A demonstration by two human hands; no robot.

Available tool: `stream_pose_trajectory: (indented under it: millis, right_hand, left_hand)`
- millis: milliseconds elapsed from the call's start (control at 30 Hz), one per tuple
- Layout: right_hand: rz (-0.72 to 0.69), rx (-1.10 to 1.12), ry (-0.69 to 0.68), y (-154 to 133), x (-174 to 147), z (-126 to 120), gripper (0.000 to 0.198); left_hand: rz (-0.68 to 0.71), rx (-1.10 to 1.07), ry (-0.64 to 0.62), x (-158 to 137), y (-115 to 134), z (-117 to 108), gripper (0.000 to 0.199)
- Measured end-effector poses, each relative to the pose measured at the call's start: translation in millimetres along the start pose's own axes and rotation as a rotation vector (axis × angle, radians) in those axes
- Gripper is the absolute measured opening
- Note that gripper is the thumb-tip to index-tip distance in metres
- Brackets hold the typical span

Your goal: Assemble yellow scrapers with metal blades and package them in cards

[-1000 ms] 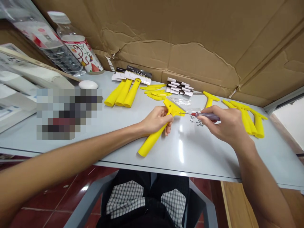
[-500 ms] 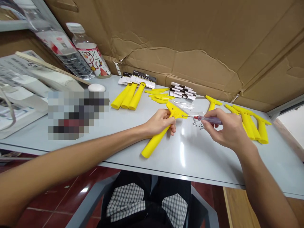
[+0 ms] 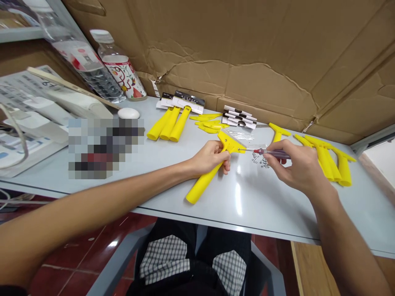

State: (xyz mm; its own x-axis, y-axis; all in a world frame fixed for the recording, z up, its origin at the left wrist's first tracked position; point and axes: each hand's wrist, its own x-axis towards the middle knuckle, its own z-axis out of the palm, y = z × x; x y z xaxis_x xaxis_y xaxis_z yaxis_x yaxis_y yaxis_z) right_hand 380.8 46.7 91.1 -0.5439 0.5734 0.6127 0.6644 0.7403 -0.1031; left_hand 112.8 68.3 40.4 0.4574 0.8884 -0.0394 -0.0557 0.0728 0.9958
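Note:
My left hand [image 3: 211,158] is closed around the neck of a yellow scraper [image 3: 203,184], its hollow handle slanting down toward the table's front edge. Two small screws show on the scraper's wide head, and a thin metal strip runs along its edge. In my right hand [image 3: 298,166], the fingers grip a screwdriver [image 3: 277,153] with a clear purplish handle. The screwdriver lies nearly level, its tip at the screw on the right side of the head. Loose small screws [image 3: 264,161] lie on the table just behind the screwdriver, partly hidden by my right hand.
Yellow handles with card labels [image 3: 180,123] lie behind my left hand, near flat yellow pieces [image 3: 212,126] and folded cards [image 3: 239,117]. More yellow scrapers [image 3: 327,160] are at the right. Bottles [image 3: 126,78] and a white oval object [image 3: 128,113] stand left. Cardboard [image 3: 234,45] lines the back.
The whole view has shifted slightly to the right. Both hands keep the same hold, with the screwdriver tip still at the scraper's screw.

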Motion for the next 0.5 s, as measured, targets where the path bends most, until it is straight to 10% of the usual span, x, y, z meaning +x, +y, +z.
stream_pose_trajectory:
  millis: [500]
  right_hand:
    - [0.022,-0.014,-0.003,0.5,0.9,-0.1,0.01]
  left_hand:
    - [0.029,0.033,-0.013,1.1,-4.6,-3.6,0.02]
